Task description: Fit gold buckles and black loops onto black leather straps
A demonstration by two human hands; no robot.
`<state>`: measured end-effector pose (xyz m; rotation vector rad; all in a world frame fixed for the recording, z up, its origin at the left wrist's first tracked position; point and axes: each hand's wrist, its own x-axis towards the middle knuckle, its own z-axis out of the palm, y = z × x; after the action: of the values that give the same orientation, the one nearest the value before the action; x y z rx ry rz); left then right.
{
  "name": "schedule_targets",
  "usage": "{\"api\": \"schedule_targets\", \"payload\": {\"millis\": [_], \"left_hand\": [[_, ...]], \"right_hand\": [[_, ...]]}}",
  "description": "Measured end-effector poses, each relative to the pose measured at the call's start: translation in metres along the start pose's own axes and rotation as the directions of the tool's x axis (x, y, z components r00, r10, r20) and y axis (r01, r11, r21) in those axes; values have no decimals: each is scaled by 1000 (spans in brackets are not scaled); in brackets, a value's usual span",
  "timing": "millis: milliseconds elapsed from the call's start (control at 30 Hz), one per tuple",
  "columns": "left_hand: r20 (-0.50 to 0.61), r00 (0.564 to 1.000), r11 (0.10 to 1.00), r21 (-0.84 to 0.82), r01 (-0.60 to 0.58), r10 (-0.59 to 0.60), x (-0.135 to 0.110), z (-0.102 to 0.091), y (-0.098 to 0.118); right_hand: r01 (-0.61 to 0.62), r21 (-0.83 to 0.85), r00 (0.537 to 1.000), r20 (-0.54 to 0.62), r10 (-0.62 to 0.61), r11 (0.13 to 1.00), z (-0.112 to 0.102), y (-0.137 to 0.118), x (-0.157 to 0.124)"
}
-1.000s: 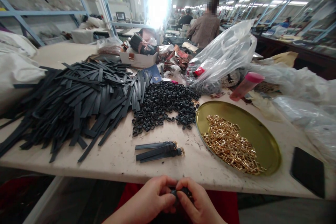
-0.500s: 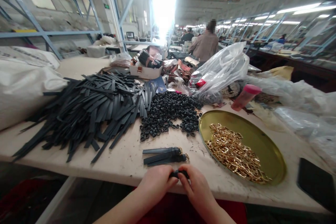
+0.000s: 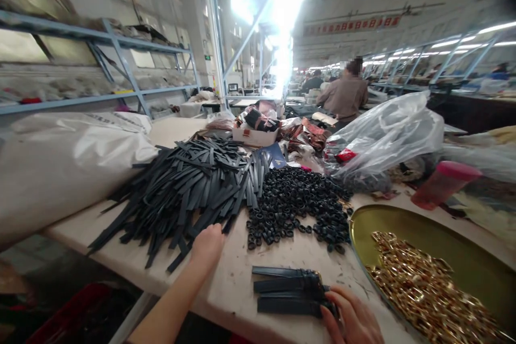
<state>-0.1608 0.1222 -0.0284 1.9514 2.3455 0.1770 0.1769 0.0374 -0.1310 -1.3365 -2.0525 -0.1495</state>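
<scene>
Nearest us, the right hand [image 3: 355, 317] was bent round the buckle end of the closest black strap [image 3: 288, 305], thumb and finger touching it; we could not tell whether they pinched it or had let go. The strap lay flat on the table [image 3: 226, 285], stretching left from those fingers, its long axis running crosswise before us, buckle end right and plain end left. Just beyond it we counted other straps [image 3: 282, 285], roughly parallel and pointing the same way.

Farther out, the left hand [image 3: 207, 244] was at the near right edge of the pile of strips [image 3: 189, 188], the nearer of our hands to it. Its fingers were curled, but their tips were hidden, so we could not tell if they gripped a strip. The pile spread left and away from them, many strips slanting, long axes aimed toward our lower left.

To the right we had black rings [image 3: 298, 199], then a tray [image 3: 419, 226] of gold buckles [image 3: 427, 279]; past them stood a clear bag [image 3: 395, 123], and farther back sat a co-worker [image 3: 344, 94]
</scene>
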Motion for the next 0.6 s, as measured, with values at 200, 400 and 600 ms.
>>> {"api": "schedule_targets", "payload": {"millis": [200,400,600], "left_hand": [[-8,993,981,-156,-115,115,-47,6,19],[95,897,745,-598,-296,432,-94,16,59],[540,723,364,-837,408,430,-92,6,97]], "right_hand": [[-286,290,955,12,296,913,-29,-18,33],[-646,643,745,411,526,411,-34,-44,84],[-563,479,787,561,258,674,-20,-36,111]]}}
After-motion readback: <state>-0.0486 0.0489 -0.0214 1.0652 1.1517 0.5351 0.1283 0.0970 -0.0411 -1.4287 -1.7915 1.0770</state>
